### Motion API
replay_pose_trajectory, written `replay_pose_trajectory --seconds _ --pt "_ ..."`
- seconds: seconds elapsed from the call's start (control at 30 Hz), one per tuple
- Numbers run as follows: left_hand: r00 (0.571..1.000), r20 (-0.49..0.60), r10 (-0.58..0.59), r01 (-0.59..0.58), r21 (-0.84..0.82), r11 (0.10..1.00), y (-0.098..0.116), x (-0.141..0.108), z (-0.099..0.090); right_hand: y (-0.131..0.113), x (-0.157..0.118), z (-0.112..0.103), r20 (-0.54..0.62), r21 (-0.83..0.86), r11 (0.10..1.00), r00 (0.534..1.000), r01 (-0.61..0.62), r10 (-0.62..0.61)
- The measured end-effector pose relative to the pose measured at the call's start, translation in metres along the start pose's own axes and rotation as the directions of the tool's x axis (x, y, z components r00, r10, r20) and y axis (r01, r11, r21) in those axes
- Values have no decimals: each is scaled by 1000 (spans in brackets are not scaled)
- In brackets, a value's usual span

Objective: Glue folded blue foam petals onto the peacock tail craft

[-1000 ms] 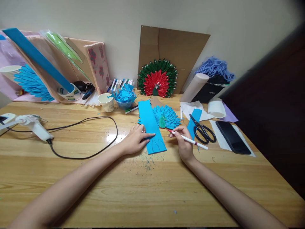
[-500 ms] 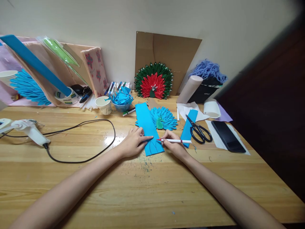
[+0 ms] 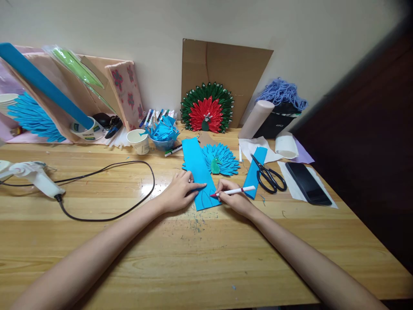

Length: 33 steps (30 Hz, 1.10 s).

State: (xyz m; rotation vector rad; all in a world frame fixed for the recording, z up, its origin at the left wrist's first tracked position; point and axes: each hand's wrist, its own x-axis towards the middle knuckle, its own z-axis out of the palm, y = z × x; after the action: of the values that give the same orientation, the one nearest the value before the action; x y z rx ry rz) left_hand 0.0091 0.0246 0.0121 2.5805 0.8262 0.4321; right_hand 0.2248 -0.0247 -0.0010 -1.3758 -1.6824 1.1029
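Note:
A strip of blue craft foam or felt (image 3: 195, 165) lies flat on the wooden table, with curved dark lines drawn near its front end. My left hand (image 3: 179, 191) rests on its left edge, index finger stretched across the strip and pressing it down. In my right hand (image 3: 234, 198) is a white marker pen (image 3: 243, 189) with a red tip, which meets the strip beside the drawn lines. Partly behind the strip sits a blue fan-shaped peacock (image 3: 222, 157) with a green body.
Black-handled scissors (image 3: 269, 176) lie over another blue strip (image 3: 253, 183) on the right, beside a phone (image 3: 308, 183). A white glue gun (image 3: 41, 178) with a looping cord is at left. Behind stand a paper cup (image 3: 138, 143), a bowl of blue scraps (image 3: 164, 142) and a red-green peacock (image 3: 206, 112).
The marker tip has moved slightly down and left on the blue strip, and the pen's back end has risen a little. My left hand stays in place on the strip.

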Motion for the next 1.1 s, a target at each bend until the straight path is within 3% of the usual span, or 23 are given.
replay_pose_trajectory --seconds 0.23,0.47,0.7,1.1 --pt "1000 -1 -5 5 -20 1000 -1 0 1 1 -1 5 -158 5 1000 987 -23 24" --pt "1000 1 -4 4 -4 1000 0 0 1 2 -2 3 -109 -13 1000 994 -3 2" --pt "1000 3 -6 6 -4 1000 0 1 0 6 -1 5 -205 -69 997 979 -28 13" --pt "1000 16 -10 10 33 999 0 1 1 1 -1 3 -187 71 997 982 1 12"
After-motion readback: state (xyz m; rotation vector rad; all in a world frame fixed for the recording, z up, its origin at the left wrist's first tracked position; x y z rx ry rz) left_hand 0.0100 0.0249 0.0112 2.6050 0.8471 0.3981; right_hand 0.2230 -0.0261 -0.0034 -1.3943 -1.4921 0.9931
